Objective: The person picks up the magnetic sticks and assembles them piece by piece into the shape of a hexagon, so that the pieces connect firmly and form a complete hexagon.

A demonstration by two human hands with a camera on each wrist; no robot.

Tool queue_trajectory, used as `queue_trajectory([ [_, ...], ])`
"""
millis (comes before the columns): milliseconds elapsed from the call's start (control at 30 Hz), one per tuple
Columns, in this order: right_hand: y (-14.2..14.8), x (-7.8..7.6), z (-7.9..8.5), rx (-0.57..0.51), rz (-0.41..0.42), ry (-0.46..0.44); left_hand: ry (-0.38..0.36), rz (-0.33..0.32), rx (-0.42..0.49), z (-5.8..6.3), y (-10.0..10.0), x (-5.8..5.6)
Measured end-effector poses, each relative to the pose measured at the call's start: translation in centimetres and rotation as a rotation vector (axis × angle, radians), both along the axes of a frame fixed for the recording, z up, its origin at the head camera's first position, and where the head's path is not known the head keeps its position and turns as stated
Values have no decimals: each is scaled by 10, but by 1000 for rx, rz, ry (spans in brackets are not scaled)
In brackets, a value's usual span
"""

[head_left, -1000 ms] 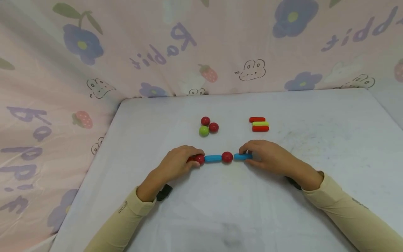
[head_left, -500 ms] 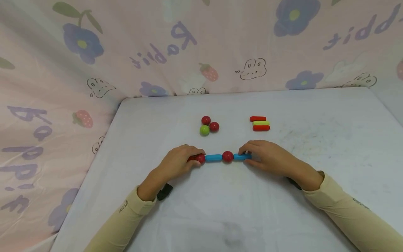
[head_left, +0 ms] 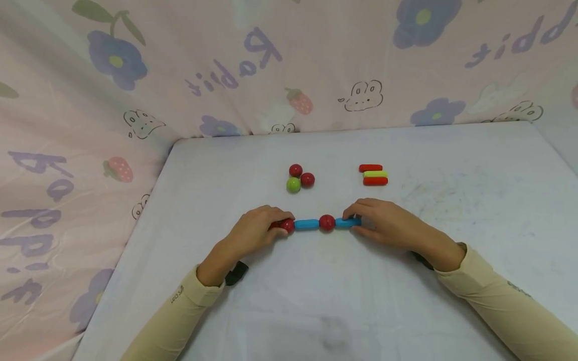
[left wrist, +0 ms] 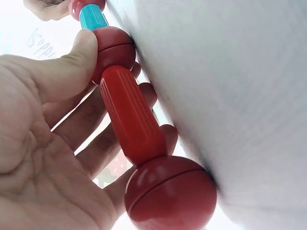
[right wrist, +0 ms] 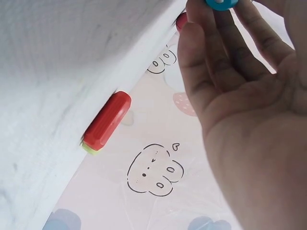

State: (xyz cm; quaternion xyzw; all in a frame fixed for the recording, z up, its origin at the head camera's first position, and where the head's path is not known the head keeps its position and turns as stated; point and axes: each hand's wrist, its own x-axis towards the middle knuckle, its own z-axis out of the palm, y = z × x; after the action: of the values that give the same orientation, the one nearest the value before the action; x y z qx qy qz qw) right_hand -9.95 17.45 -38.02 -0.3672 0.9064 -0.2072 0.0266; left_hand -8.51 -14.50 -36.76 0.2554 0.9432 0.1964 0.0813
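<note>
A straight row of red balls and ridged rods lies on the white table. My left hand (head_left: 257,229) pinches a red ball (left wrist: 115,50) between thumb and fingers. In the left wrist view, a red rod (left wrist: 132,115) runs from that ball to another red ball (left wrist: 172,196) at the near end, beside the palm. A blue rod (head_left: 307,224) links the pinched ball to the middle red ball (head_left: 327,222). On that ball's other side, a second blue rod (head_left: 346,222) meets it, pinched by my right hand (head_left: 386,221); its end shows at the right wrist view's top.
Farther back on the table (head_left: 226,170) sit two red balls (head_left: 307,180) and a green ball (head_left: 293,184) in a cluster. To their right lie two red rods (head_left: 376,181) with a yellow-green rod (head_left: 376,174) between them. A printed curtain (head_left: 316,60) hangs behind.
The small gap between the middle red ball and the right blue rod has closed; they now meet. Both hands keep their grips almost in place, and the loose balls and rods lie as before.
</note>
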Motion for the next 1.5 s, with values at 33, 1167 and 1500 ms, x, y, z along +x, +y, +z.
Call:
queue_trajectory([
  [33,0,0,0,0,-1,0,-2,1,1,0,0,0],
  [1167,-3,-4,16,50,38,30,137,-65,-45,5,14,9],
  [1500,-8,-39,1,101,6,161,94,-41,-93,1,13,10],
])
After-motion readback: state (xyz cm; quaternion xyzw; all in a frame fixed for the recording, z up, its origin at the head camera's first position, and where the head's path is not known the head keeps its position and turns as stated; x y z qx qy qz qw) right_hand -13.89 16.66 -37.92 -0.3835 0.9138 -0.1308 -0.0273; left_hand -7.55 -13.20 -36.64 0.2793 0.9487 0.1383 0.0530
